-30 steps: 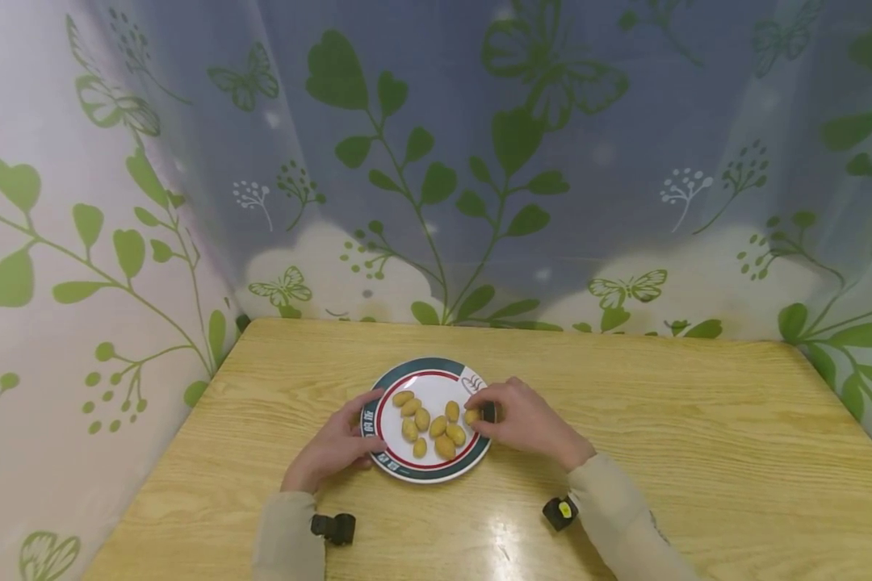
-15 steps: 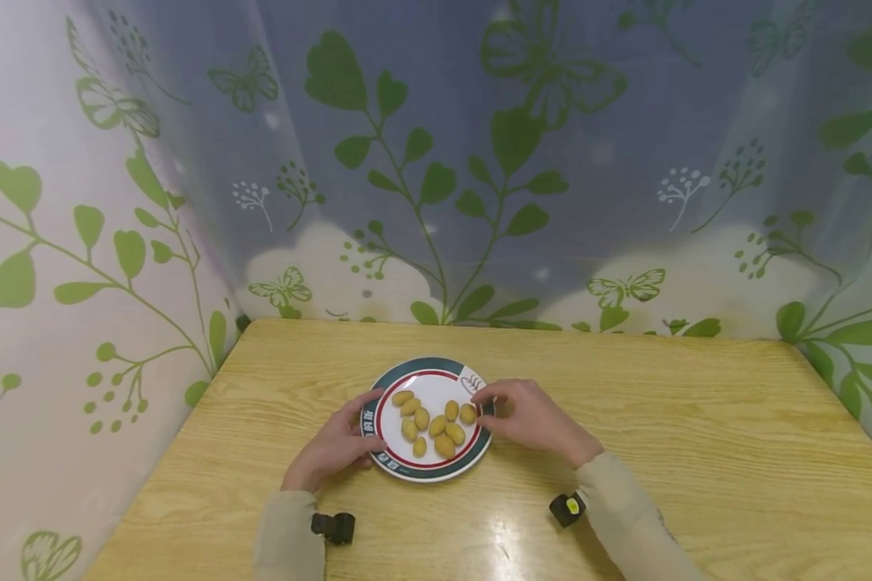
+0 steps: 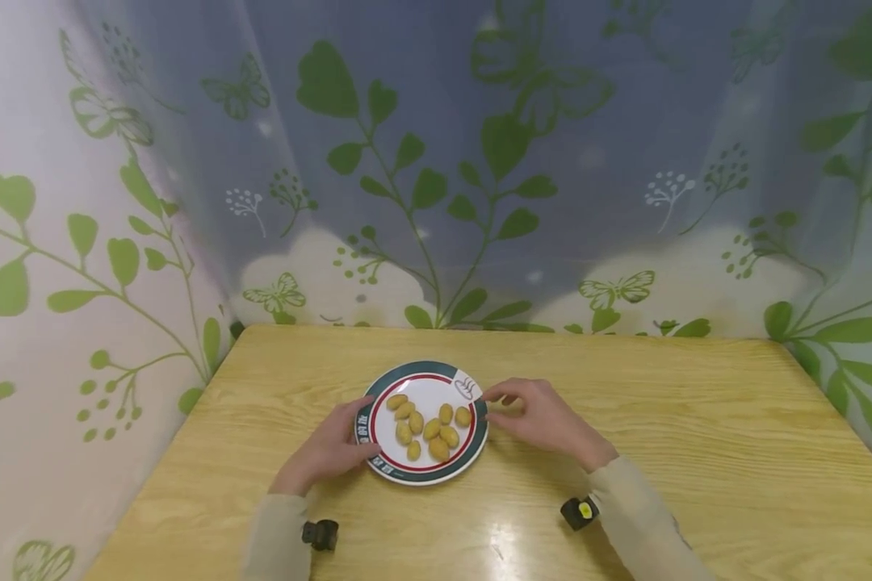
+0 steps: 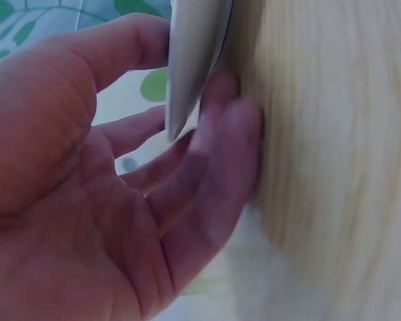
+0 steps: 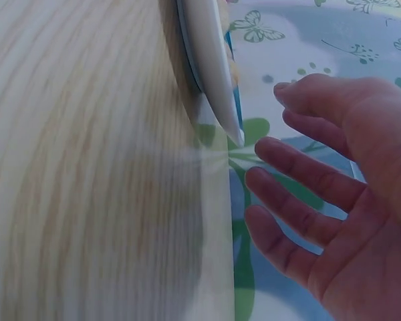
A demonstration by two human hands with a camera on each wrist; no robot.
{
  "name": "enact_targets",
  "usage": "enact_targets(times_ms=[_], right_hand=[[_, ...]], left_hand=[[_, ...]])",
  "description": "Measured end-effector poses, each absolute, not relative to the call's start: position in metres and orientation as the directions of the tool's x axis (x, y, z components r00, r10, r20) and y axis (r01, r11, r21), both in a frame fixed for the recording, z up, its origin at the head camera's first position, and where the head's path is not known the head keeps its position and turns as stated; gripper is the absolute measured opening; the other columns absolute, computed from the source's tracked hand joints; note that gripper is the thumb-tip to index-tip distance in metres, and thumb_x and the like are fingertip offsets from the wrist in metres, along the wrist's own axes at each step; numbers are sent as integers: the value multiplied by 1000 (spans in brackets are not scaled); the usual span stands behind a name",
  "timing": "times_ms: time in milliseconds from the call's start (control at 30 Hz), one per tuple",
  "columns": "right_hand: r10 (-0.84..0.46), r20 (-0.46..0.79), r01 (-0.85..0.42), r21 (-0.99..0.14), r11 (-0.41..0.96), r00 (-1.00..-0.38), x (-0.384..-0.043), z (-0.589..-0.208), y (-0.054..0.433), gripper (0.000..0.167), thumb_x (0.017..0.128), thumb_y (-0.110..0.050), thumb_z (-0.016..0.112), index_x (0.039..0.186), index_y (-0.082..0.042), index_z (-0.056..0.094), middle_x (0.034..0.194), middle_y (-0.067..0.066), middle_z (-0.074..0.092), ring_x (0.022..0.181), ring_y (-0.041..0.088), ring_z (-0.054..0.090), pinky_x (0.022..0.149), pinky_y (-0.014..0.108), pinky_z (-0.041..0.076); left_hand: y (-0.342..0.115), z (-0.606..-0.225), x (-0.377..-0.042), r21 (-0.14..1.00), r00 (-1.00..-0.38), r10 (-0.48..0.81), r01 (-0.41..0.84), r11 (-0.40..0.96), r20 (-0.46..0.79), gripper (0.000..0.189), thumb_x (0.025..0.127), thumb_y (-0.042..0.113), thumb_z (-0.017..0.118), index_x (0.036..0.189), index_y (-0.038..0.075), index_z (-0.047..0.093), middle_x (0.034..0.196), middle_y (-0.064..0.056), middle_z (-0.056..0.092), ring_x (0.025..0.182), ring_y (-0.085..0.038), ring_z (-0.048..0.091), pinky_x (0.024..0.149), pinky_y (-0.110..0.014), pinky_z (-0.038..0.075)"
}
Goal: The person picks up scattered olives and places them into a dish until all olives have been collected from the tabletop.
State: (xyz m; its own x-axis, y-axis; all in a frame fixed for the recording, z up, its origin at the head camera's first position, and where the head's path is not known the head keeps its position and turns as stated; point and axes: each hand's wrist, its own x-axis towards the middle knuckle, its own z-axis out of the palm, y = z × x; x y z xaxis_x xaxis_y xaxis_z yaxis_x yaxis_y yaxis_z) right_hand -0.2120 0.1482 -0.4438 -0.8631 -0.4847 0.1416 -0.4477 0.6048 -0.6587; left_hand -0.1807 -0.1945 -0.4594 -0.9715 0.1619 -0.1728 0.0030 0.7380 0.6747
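A round white plate (image 3: pixel 430 394) with a dark teal rim band and a red ring lies on the table. Several small yellow oval fruits (image 3: pixel 416 421) rest on it; their exact kind cannot be told. My left hand (image 3: pixel 327 448) holds the plate's left edge, thumb over the rim and fingers curled beneath, as the left wrist view also shows around the plate (image 4: pixel 194 60). At the opposite edge is my right hand (image 3: pixel 541 415), its fingers loosely bent and holding nothing. In the right wrist view a gap separates these fingers (image 5: pixel 291 164) from the plate's rim (image 5: pixel 217 73).
The light wooden table (image 3: pixel 661 452) extends on both sides of the plate. Behind it hangs a curtain (image 3: pixel 436 202) printed with green leaves and butterflies. Black wrist cameras (image 3: pixel 320 535) sit at both sleeves.
My right hand has let go of the rightmost fruit, left it on the plate, and drawn back right past the rim. The left hand stays at the plate's edge; the head view shifts slightly.
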Motion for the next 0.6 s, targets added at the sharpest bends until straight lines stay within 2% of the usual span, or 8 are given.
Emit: enact_targets(times_ms=[67,133,300,367,467,600], right_hand=[[-470,147,-440,-660,609,-870,-210,-442,154,27,94,-18,73,120,-12,74,120,6,74,106,26,68,90,44,56],[-451,154,-431,-658,617,-879,-208,-441,162,28,94,-18,73,121,-10,74,121,8,74,107,28,67,89,45,57],[-397,185,-418,-634,650,-899,-200,-439,186,30,94,-20,74,123,-9,72,125,11,72,110,34,67,86,49,58],[-381,196,-415,-623,664,-904,-196,-438,196,33,95,-20,74,125,-8,71,128,13,71,113,38,67,86,52,58],[-357,194,-398,-604,691,-914,-190,-436,208,40,96,-24,72,132,-8,67,135,15,67,120,42,64,91,56,56],[-313,180,-359,-540,761,-933,-181,-432,221,53,98,-38,69,142,-11,59,146,20,57,131,47,55,100,65,48]], left_hand=[[-198,-454,-178,638,-973,167,27,770,-160,72,90,24,78,154,12,45,150,-21,47,124,-34,54,112,-58,42],[-199,-448,-175,629,-973,172,39,776,-152,71,91,25,77,154,13,46,151,-21,46,113,-29,59,105,-57,47],[-203,-440,-166,642,-974,188,61,764,-130,68,93,23,75,154,14,46,153,-18,45,90,-14,63,87,-39,55],[-204,-440,-163,628,-977,182,74,775,-110,66,93,23,75,153,16,47,153,-17,45,95,-15,64,89,-40,56],[-204,-439,-160,591,-984,163,93,801,-67,62,95,26,73,151,17,50,153,-13,47,108,-25,65,95,-49,55],[-205,-439,-157,511,-990,143,130,850,14,58,96,31,70,149,15,52,153,-14,49,129,-39,58,105,-60,48]])
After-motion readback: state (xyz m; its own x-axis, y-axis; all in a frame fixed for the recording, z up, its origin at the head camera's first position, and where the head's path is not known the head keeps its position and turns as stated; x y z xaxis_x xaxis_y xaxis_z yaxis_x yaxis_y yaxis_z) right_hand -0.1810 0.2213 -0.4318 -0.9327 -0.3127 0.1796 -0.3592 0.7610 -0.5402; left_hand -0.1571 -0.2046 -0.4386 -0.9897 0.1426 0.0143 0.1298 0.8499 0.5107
